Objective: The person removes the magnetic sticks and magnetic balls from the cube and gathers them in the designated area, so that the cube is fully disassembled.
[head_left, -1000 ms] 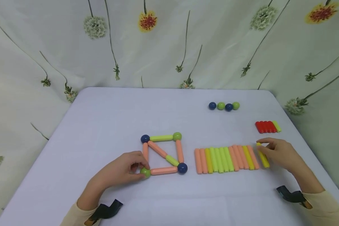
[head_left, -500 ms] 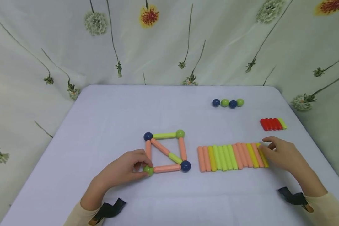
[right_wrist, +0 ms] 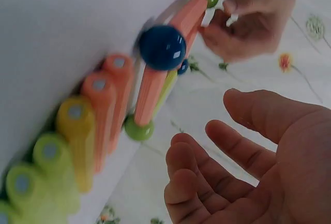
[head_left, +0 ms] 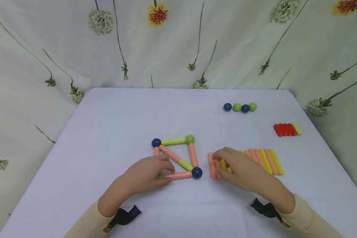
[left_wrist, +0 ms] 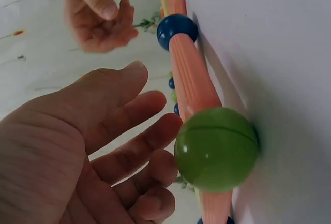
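On the table lies a flat square frame of magnetic rods and balls, with a diagonal. My left hand (head_left: 147, 173) hovers over its near left corner, fingers loosely bent and apart. The green ball (left_wrist: 216, 149) there is just beside those fingers in the left wrist view, ungripped; in the head view it is partly covered. A pink rod (head_left: 179, 175) runs from it to a dark blue ball (head_left: 197, 173). My right hand (head_left: 241, 168) is above the left part of a row of pink, yellow and green rods (head_left: 276, 162), hiding several. Its fingers are spread and hold nothing in the right wrist view.
Dark blue and green balls (head_left: 237, 107) sit in a short line at the back right. Red rods (head_left: 285, 129) and a green one lie side by side near the right edge. A floral cloth (head_left: 172, 49) hangs behind the table (head_left: 122, 115).
My right hand laid a yellow rod at the row's right end, let go and moved left. My left hand released the green ball and shifted slightly right. The view tilted slightly.
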Available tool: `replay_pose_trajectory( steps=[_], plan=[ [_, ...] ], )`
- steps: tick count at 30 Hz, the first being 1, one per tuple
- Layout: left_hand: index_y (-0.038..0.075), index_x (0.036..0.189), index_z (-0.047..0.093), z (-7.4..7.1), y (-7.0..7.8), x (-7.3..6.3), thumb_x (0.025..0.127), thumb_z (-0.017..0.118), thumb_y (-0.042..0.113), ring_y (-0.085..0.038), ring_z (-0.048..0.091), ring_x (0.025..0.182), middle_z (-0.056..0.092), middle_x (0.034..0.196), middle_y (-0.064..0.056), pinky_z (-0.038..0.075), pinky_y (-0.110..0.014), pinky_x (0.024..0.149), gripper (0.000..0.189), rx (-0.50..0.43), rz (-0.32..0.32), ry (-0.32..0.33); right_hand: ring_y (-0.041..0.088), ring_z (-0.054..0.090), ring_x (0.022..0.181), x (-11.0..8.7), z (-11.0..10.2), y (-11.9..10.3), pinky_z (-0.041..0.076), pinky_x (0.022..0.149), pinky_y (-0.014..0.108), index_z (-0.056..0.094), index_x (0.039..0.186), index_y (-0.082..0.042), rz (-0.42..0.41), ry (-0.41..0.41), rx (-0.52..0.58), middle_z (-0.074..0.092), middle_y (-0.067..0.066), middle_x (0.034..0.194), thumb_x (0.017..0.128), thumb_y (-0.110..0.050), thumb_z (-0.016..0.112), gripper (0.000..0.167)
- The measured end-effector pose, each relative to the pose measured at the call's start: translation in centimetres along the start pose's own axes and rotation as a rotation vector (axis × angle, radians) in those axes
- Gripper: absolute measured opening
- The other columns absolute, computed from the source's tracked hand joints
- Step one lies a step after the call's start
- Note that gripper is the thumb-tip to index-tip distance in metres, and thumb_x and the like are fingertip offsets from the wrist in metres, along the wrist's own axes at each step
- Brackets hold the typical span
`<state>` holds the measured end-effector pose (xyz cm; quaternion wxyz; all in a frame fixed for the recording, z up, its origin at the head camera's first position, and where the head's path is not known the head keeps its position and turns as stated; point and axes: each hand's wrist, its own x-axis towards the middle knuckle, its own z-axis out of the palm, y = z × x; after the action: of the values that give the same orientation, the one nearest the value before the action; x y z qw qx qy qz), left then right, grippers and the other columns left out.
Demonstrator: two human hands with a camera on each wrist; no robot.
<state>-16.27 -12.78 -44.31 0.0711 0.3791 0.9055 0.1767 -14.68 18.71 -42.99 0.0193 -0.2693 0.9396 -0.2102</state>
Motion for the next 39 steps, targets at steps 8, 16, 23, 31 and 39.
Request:
replay_pose_trajectory(
  steps=[8, 16, 23, 31, 39],
  plan=[
    [0.021, 0.079, 0.060, 1.5, 1.7, 2.5, 0.084, 0.078, 0.026, -0.003, 0.038, 0.053, 0.041, 0.058, 0.013, 0.033, -0.020, 0.049, 0.019, 0.082, -0.008, -0.026, 0.006, 0.050, 0.072, 2.2, 4.3, -3.9, 0.047, 0.064, 0.018, 0.067, 0.111, -0.013, -0.206, -0.047, -0.080, 0.055, -0.003, 0.098, 0.087, -0.018, 0.074, 0.026],
    [0.021, 0.078, 0.058, 1.5, 1.6, 2.7, 0.084, 0.077, 0.022, -0.005, 0.041, 0.057, 0.041, 0.061, 0.011, 0.034, -0.021, 0.051, 0.020, 0.073, 0.015, -0.010, 0.008, 0.048, 0.069, 2.9, 4.9, -4.9, 0.046, 0.061, 0.019, 0.068, 0.096, -0.012, -0.178, -0.013, -0.165, 0.052, -0.005, 0.087, 0.081, -0.009, 0.078, 0.018],
    [0.020, 0.078, 0.061, 1.7, 1.4, 2.7, 0.081, 0.078, 0.015, -0.006, 0.042, 0.059, 0.043, 0.062, 0.012, 0.035, -0.021, 0.052, 0.018, 0.050, 0.027, -0.044, 0.008, 0.047, 0.064, 2.9, 5.4, -4.9, 0.044, 0.059, 0.022, 0.065, 0.090, -0.012, -0.180, -0.057, -0.183, 0.054, -0.006, 0.080, 0.082, -0.014, 0.076, 0.014],
    [0.020, 0.079, 0.062, 1.8, 1.6, 2.5, 0.083, 0.078, 0.019, -0.006, 0.043, 0.058, 0.045, 0.062, 0.011, 0.035, -0.022, 0.052, 0.016, 0.051, 0.010, -0.059, 0.004, 0.049, 0.068, 1.3, 5.7, -4.7, 0.046, 0.061, 0.020, 0.069, 0.099, -0.011, -0.139, -0.113, -0.087, 0.055, -0.006, 0.090, 0.083, -0.020, 0.076, 0.020],
    [0.023, 0.075, 0.059, 1.8, 1.5, 2.1, 0.086, 0.076, 0.025, -0.003, 0.038, 0.053, 0.036, 0.057, 0.012, 0.030, -0.020, 0.050, 0.020, 0.042, -0.025, -0.037, 0.005, 0.055, 0.083, -0.5, 3.6, -2.9, 0.050, 0.073, 0.024, 0.064, 0.110, -0.016, 0.029, -0.038, 0.228, 0.059, -0.013, 0.099, 0.081, -0.019, 0.078, 0.032]
  ],
)
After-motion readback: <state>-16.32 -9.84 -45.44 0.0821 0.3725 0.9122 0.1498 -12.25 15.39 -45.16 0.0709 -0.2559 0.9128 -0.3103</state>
